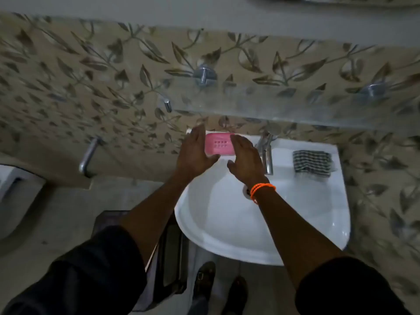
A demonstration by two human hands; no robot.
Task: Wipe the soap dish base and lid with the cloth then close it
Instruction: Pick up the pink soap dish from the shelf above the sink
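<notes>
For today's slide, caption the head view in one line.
Both hands flank the pink soap dish on the sink; cloth waits right.

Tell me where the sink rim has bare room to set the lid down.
Bare rim lies between the chrome tap and the checked cloth on the white sink. The back left corner is crowded: pink soap dish, both hands.

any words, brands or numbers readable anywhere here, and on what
None can be read.
Pink soap dish: only a grid of small holes, no lettering visible.
Checked cloth: pattern only.
Tap and sink: no brand mark shows; the picture is dim and blurred.
</notes>
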